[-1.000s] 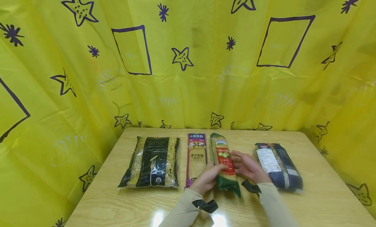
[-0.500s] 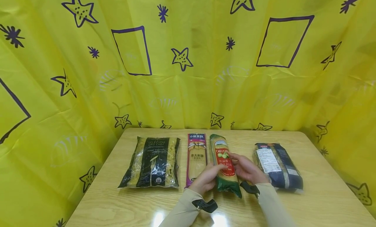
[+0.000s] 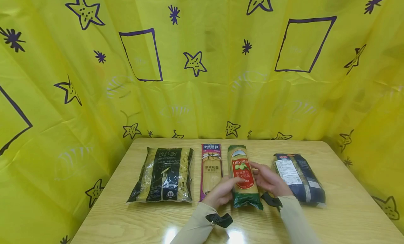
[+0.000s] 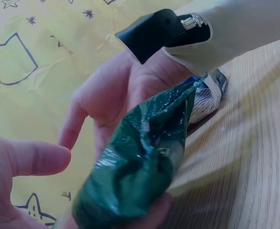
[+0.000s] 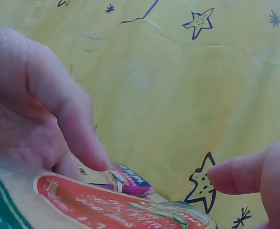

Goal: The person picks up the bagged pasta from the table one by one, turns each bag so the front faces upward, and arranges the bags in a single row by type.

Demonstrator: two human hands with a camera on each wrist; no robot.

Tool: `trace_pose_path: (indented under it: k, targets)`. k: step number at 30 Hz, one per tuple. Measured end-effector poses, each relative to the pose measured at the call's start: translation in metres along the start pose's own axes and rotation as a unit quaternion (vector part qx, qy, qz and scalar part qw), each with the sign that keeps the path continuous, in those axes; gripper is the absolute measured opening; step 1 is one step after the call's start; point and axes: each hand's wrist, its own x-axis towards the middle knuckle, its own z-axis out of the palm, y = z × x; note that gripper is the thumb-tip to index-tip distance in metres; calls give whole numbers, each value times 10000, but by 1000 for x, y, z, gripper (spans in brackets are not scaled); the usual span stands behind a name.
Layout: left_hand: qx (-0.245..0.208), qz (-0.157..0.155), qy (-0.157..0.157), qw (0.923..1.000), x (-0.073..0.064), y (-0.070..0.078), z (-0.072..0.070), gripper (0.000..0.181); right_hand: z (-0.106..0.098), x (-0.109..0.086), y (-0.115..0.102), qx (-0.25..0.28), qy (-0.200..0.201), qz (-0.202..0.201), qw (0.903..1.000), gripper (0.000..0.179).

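Observation:
A bag of spaghetti [image 3: 242, 174] with a red label and green ends lies between both hands in the head view. My left hand [image 3: 222, 190] holds its left side, thumb over the label; in the left wrist view a finger [image 4: 156, 210] shows under the green end [image 4: 130, 167]. From the right, my right hand [image 3: 270, 180] holds the other edge, its fingers mostly hidden behind the bag. The right wrist view has the red label [image 5: 106, 205] close up, between the left hand [image 5: 44, 105] and the right thumb [image 5: 250, 176].
Left of the held bag lies a slim pink-and-purple pasta packet [image 3: 210, 170], and farther left a large black bag of penne [image 3: 165, 174]. A dark blue pasta bag [image 3: 300, 179] lies at the right. Behind the wooden table [image 3: 126, 219] hangs a yellow curtain [image 3: 214, 96].
The spaghetti bag has turned so its label faces up more squarely, and it has shifted slightly right. My right hand has moved a little right with it; the left hand stays nearly still.

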Motion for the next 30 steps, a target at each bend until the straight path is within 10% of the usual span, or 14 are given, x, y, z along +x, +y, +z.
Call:
trace_pose_path:
  k: [12, 30]
  targets:
    - [168, 160, 240, 9994, 0, 0, 0, 39, -1, -2, -4, -687, -14, -182, 9975, 68]
    - [354, 470, 546, 9968, 0, -1, 2, 46, 2, -1, -6, -170, 41, -110, 9998, 68]
